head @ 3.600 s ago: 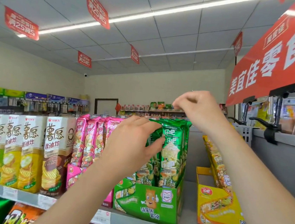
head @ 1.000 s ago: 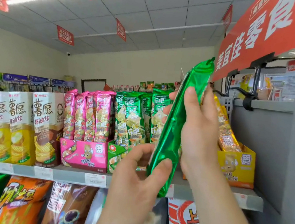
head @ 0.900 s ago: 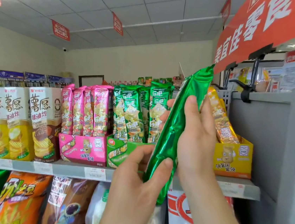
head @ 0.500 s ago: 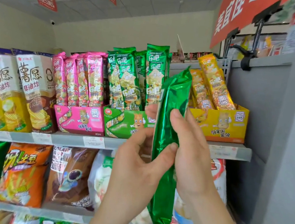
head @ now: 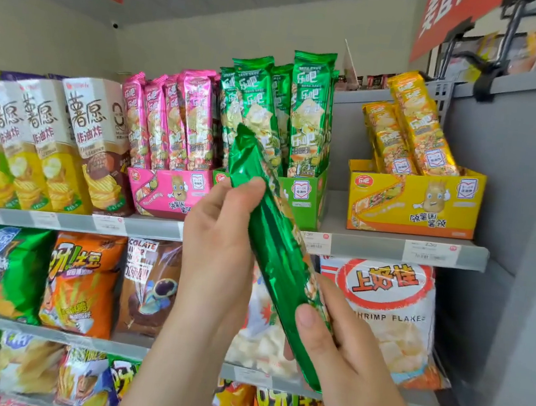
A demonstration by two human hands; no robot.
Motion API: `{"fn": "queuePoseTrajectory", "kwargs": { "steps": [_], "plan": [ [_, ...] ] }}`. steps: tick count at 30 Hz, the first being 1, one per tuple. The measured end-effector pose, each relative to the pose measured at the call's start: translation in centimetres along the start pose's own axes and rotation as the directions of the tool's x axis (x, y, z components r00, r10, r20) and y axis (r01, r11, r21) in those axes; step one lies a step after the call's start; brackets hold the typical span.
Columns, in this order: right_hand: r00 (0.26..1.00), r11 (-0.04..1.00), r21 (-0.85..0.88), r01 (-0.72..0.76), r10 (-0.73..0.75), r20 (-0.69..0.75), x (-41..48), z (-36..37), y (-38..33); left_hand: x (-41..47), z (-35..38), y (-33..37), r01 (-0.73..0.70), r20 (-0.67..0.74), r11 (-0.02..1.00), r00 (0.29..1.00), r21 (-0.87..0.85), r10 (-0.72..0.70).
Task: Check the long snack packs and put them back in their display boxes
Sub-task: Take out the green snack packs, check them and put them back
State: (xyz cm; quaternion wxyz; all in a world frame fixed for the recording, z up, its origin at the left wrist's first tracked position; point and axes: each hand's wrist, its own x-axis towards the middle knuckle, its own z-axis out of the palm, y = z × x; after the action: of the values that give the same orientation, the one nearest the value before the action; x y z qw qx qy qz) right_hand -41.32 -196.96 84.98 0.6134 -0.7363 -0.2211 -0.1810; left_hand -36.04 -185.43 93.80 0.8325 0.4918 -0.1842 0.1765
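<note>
Far left on the upper shelf [head: 371, 248] stand tall chip cartons [head: 76, 144], then a pink display box [head: 167, 191] of upright pink packs. In front of it, the left hand [head: 221, 247] grips the upper part of one long green snack pack [head: 272, 243], thumb on the near face and fingers curled behind. The pack is held clear of the shelf, tilted, its top seal leaning left, its plain foil back towards the camera. Behind it sits the green display box [head: 309, 211], with matching packs upright inside. The right hand [head: 336, 351] pinches the lower part of the pack, thumb pressed on the near face; its other fingers are hidden behind. Further right stands a yellow display box [head: 413, 202], part filled. Assessment: the pack appears light, its glossy foil likely slippery, its contents probably brittle. Hold it along the body with light pressure, not by the end seals. Return it to the green box bottom end first, without bending.
</note>
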Motion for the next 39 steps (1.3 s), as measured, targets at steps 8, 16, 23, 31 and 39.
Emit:
{"fn": "queuePoseTrajectory", "kwargs": {
  "steps": [8, 16, 23, 31, 39],
  "plan": [
    [0.994, 0.986, 0.132, -0.107, 0.105, 0.020, -1.4, 0.3, 0.7, 0.7, -0.9, -0.6, -0.012, 0.022, 0.998, 1.000, -0.055, 0.014],
    [0.886, 0.630, 0.642, -0.437, 0.178, 0.429, 0.4, -1.2, 0.0, 0.0, -0.6, -1.2, 0.169, 0.079, 0.964, 0.985, -0.204, -0.156],
    [0.881, 0.629, 0.661, -0.410, 0.086, 0.465, -1.9, -0.7, 0.8, 0.9, -0.9, -0.8, 0.316, 0.080, 0.912, 0.949, -0.261, -0.306],
    [0.993, 0.978, 0.171, -0.121, 0.120, 0.016, -2.4, -0.5, 0.8, 0.9, -1.2, -0.7, 0.220, 0.108, 0.970, 0.972, -0.104, -0.209],
    [0.996, 0.989, 0.119, -0.089, 0.091, -0.018, -2.7, -0.2, 1.1, 0.7, -0.5, -0.7, 0.275, 0.089, 0.950, 0.960, -0.148, -0.264]
  ]
}}
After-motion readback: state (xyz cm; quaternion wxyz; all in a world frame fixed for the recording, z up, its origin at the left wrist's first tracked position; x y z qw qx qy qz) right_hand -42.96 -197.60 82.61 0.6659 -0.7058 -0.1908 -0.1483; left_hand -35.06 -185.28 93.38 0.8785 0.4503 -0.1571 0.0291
